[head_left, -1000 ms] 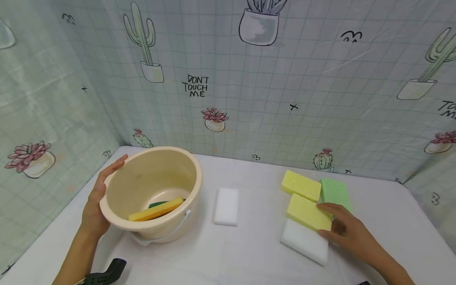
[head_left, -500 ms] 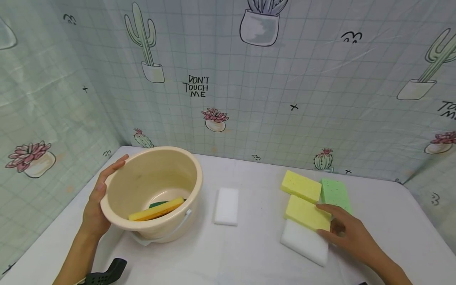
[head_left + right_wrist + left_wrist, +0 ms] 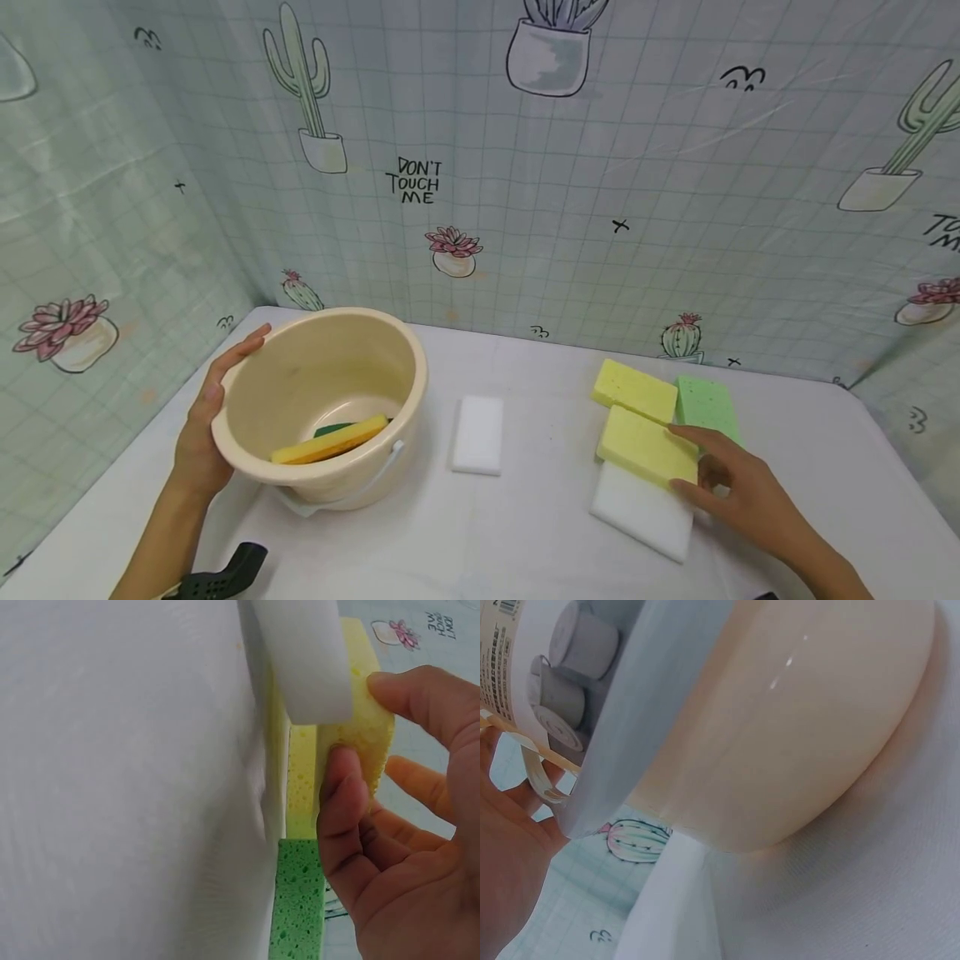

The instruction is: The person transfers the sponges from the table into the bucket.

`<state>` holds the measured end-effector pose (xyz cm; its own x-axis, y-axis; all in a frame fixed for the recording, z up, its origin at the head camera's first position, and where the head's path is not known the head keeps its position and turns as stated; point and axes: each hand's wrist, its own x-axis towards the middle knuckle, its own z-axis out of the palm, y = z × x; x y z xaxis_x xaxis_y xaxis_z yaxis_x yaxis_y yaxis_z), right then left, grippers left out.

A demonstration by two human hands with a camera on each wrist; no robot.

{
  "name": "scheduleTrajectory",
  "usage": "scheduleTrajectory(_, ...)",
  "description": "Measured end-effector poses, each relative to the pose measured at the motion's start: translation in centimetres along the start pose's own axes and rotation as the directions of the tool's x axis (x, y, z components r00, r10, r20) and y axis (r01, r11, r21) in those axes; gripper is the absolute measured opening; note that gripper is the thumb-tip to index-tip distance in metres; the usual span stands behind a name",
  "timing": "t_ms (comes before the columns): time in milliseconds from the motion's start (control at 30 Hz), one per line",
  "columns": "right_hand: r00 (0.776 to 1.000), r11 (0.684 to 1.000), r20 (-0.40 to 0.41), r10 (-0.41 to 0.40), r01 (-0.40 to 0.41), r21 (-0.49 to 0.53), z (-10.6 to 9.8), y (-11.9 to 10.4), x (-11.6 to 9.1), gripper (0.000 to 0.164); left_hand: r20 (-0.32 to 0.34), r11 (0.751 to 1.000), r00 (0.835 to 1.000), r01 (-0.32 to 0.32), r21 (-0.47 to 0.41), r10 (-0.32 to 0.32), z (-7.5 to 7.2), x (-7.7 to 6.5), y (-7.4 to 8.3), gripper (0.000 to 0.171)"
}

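Observation:
My left hand [image 3: 201, 437] grips the rim of a cream bucket [image 3: 311, 354], which stands tilted toward me at the left. Inside the bucket lie a yellow sponge [image 3: 330, 443] and something dark green [image 3: 330, 430], mostly hidden. At the right, my right hand [image 3: 738, 490] pinches the near yellow sponge [image 3: 647, 446] by its right end, thumb on one face and fingers on the other, as the right wrist view [image 3: 367, 724] shows. Under that sponge's near edge is a thick white sponge [image 3: 643, 514]. Beyond it lie another yellow sponge [image 3: 634, 392] and a green sponge [image 3: 707, 408].
A single white sponge [image 3: 477, 435] lies mid-table, between the bucket and the group at the right. The bucket's pale handle [image 3: 360, 492] hangs down its front. A patterned curtain [image 3: 525, 250] rises behind the white-covered table [image 3: 510, 542].
The near yellow sponge has shifted slightly left and up in my right hand. My left hand and the bucket stay nearly still.

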<state>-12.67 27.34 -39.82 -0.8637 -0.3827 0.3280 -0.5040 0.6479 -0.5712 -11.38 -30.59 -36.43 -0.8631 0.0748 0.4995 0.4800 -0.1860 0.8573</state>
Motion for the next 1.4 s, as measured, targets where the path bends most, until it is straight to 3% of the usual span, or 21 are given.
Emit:
scheduleTrajectory(567,0.999,0.999,0.002,0.036,-0.036,-0.02,-1.3,-2.1,1.0,0.075,-0.024,1.0,1.0,0.012,0.006,-0.011,0.1,0.2,0.1,0.052)
scheduleTrajectory(1000,0.985,0.984,-0.007,-0.174,0.174,0.023,-1.7,-3.2,3.4,0.063,-0.07,0.997,0.996,0.05,0.056,-0.046,0.4,-0.1,0.3,0.052)
scheduleTrajectory(1400,0.977,0.975,0.016,-0.213,0.212,0.063,-1.9,-5.2,6.0,0.063,-0.063,0.997,0.997,0.042,0.059,-0.038,0.4,-0.2,0.3,0.053)
